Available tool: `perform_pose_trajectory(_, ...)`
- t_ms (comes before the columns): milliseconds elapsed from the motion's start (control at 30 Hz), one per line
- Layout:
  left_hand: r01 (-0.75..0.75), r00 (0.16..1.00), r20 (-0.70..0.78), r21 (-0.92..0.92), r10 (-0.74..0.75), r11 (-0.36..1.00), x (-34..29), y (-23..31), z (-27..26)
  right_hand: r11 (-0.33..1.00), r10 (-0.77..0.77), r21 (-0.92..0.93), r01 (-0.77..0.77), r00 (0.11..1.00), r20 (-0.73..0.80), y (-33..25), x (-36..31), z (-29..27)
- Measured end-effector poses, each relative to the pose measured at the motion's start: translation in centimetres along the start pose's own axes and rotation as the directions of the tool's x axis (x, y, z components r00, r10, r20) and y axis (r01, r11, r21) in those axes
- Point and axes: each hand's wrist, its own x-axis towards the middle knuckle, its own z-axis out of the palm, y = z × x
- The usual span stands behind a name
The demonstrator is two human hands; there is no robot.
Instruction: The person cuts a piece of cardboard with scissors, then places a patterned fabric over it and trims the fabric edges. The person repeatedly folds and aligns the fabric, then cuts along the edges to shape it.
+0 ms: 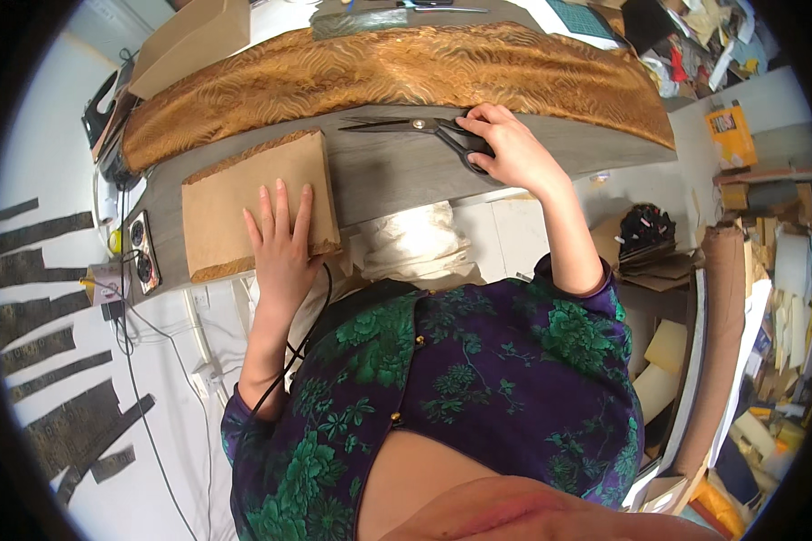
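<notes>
My left hand (pixel 284 230) lies flat with its fingers spread on a tan, flat box-like piece (pixel 230 203). Brown-gold patterned fabric edges that piece along its far and near sides. On the grey table, my right hand (pixel 514 153) has its thumb and fingers at the handles of black scissors (pixel 421 124). The scissors' blades point left and are slightly apart. Just beyond them, a long strip of shiny brown-gold patterned fabric (pixel 397 72) runs across the table, its far part rumpled.
An open cardboard box (pixel 194 41) stands at the far left. A phone (pixel 142 248) lies by the table's left edge, near hanging cables. White cloth (pixel 417 239) bunches below the near edge. Shelves at the right hold rolls and scraps, with a green cutting mat (pixel 582 20) at the back.
</notes>
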Motion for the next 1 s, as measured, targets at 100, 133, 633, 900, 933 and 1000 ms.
perform_pose_trajectory(100,0.023,0.999,-0.047,-0.045,-0.025,0.999,0.2,-0.5,0.0,1.0,0.004,-0.029,-0.004,1.0,0.004,-1.5,0.7,-0.1)
perform_pose_trajectory(133,0.041,0.998,-0.035,-0.043,-0.043,0.998,0.1,-0.5,0.0,1.0,-0.024,-0.017,0.023,0.997,-0.072,-2.6,1.0,0.4)
perform_pose_trajectory(633,-0.355,0.366,-0.585,-0.807,-0.724,0.473,0.6,-10.5,-13.4,0.662,-0.081,0.675,0.326,0.926,-0.368,-17.6,9.1,8.5)
perform_pose_trajectory(900,-0.732,0.461,-0.34,-0.668,-0.82,-0.134,-1.4,-14.8,-9.5,0.636,0.0,0.702,0.322,0.909,-0.417,-19.9,10.2,6.8)
perform_pose_trajectory(933,-0.755,0.5,-0.3,-0.611,-0.812,-0.239,-1.7,-15.4,-8.7,0.648,-0.031,0.674,0.355,0.896,-0.443,-19.7,9.8,6.4)
perform_pose_trajectory(1000,-0.723,0.608,-0.25,-0.565,-0.754,-0.396,-1.8,-16.0,-6.7,0.695,-0.092,0.544,0.47,0.809,-0.58,-20.4,9.3,5.5)
